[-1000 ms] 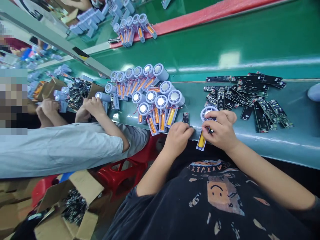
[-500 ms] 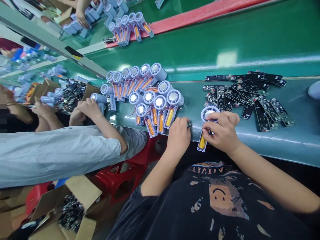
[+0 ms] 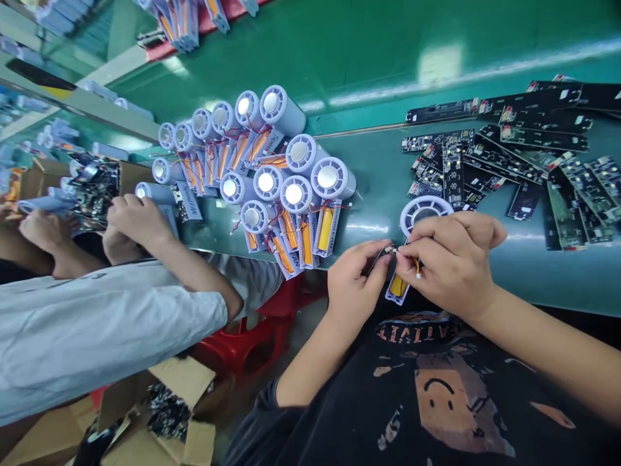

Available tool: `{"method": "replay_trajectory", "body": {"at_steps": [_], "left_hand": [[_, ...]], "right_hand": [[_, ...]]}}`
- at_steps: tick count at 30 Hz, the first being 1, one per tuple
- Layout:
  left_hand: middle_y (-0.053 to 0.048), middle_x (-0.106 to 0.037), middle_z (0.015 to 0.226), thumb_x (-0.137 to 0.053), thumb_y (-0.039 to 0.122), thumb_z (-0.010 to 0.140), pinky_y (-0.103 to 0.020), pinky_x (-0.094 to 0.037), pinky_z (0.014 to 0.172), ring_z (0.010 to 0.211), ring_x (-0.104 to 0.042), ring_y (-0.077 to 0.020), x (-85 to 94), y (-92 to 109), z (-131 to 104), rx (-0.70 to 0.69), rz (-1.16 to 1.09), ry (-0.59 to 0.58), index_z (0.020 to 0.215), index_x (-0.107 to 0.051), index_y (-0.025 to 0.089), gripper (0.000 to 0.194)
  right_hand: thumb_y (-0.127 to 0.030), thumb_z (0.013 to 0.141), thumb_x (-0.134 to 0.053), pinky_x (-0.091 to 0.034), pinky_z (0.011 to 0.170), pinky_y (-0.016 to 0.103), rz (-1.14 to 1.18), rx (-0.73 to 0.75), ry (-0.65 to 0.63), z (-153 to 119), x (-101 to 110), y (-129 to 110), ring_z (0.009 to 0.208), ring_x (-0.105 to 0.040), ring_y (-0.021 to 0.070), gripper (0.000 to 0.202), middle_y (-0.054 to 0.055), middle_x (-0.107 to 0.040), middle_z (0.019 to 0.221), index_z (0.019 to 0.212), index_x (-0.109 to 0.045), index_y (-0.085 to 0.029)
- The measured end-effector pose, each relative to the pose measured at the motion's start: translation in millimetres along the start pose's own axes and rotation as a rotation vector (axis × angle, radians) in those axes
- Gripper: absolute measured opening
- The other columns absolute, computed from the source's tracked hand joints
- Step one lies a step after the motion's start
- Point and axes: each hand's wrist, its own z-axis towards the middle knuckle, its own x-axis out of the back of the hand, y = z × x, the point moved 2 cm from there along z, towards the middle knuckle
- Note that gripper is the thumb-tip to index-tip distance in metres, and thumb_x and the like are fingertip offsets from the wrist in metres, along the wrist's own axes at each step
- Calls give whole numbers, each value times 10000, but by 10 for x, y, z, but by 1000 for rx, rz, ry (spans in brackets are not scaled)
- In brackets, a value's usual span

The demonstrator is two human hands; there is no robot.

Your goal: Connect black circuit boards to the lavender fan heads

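Note:
My left hand [image 3: 358, 277] pinches a small dark circuit board [image 3: 377, 257], seen nearly edge-on, with a connector at its end. My right hand [image 3: 449, 262] is closed on thin wires with a small white plug [image 3: 418, 275], its fingertips meeting the board's end. Under the right hand lies a lavender fan unit [image 3: 398, 288], its round head beyond the knuckles and its yellow battery toward my body; the hand hides its middle. Left of my hands stand several similar fan units [image 3: 297, 194]. To the right is a pile of black circuit boards [image 3: 453, 171].
A co-worker's hands [image 3: 140, 223] hold a fan part at the left, near a cardboard box [image 3: 138, 175] of boards. Red stools [image 3: 242, 343] and an open carton [image 3: 187, 382] are below left. A red strip [image 3: 213, 26] crosses the green bench [image 3: 369, 58].
My left hand has moved right, and the board in it now shows beside my right fingertips. The view has shifted closer to the bench, and a white plug shows below my right fingers.

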Motion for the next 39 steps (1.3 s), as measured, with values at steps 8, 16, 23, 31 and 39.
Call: {"method": "replay_trajectory", "body": {"at_steps": [8,16,23,31,39], "left_hand": [[-46,-759,1110,-651,118,898,-364,-601,973,1066,-713,-180,-68,-54,-63,33,-240,29,1116,-726,252,266],[-56,-707,1218,-613,142,927,-362,-588,1008,1148,-685,-178,-131,-112,-155,-34,-407,-12,1271,-676,306,385],[-62,-714,1179,-621,348,968,-318,-630,869,1025,-719,-176,-140,-235,-102,38,-472,-41,1217,-683,287,264],[-76,-608,1302,-592,296,978,-286,-650,763,876,-715,-131,-125,-212,-113,147,-585,-93,1219,-634,280,245],[-34,-577,1322,-509,198,1004,-243,-632,714,919,-693,-117,-42,-134,-85,136,-478,-83,1018,-692,270,198]], "right_hand": [[-165,845,-652,-402,771,428,-32,-17,28,32,-33,-37,867,-550,250,229,13,-664,796,671,-536,-258],[-158,859,-617,-390,760,422,-25,-42,18,68,-15,-32,848,-585,240,286,-11,-688,764,606,-541,-266],[-346,939,-622,-431,876,424,119,21,-155,-3,74,130,996,-621,248,106,32,-712,1065,935,-715,-298],[-163,955,-612,-503,806,378,389,-62,-112,112,342,298,867,-697,182,223,-15,-757,907,1069,-725,-318],[-242,888,-702,-549,655,293,597,-386,-268,158,340,111,733,-724,170,243,-33,-760,827,1123,-644,-262]]}}
